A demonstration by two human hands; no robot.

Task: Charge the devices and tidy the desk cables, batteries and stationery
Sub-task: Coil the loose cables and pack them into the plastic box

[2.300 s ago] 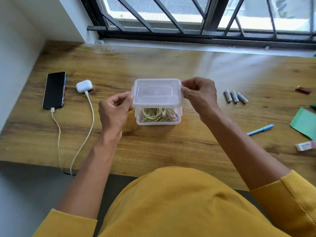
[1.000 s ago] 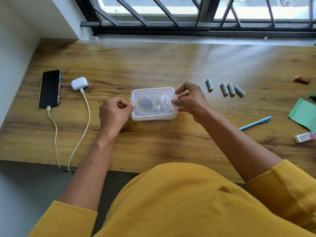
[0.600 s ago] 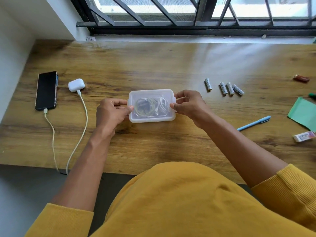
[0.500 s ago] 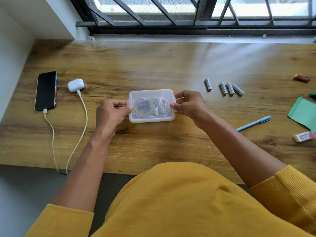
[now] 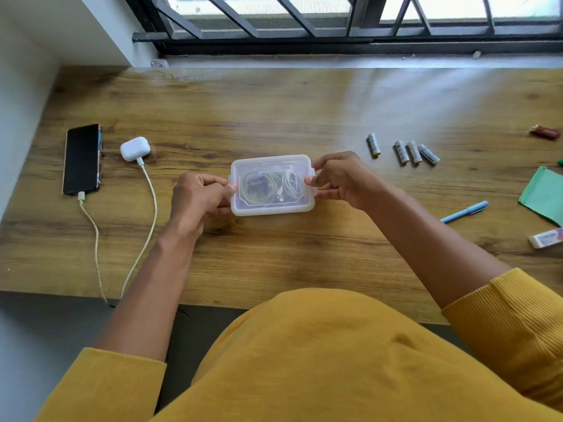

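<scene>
A clear plastic box [image 5: 272, 208] with its lid on stands mid-desk, coiled cables visible inside through the lid. My left hand [image 5: 198, 199] grips its left end and my right hand [image 5: 338, 178] grips its right end, thumbs on the lid's side tabs. A black phone [image 5: 81, 159] lies at the far left with a cable plugged in. Beside it a white earbuds case [image 5: 134, 148] is plugged into a white cable [image 5: 149, 208]. Several batteries [image 5: 411, 151] lie to the right of the box.
A blue pen [image 5: 464, 211], a green pouch [image 5: 545, 194], a white eraser [image 5: 547, 238] and a small red-brown object [image 5: 547, 131] lie on the wooden desk [image 5: 274, 117] at the right. A wall bounds the left, a barred window the back. Both cables hang over the front edge.
The lid, held above the box 2.3 s ago, has come down onto it. Both hands have since stayed at the box's ends, fingers pressing at the lid tabs.
</scene>
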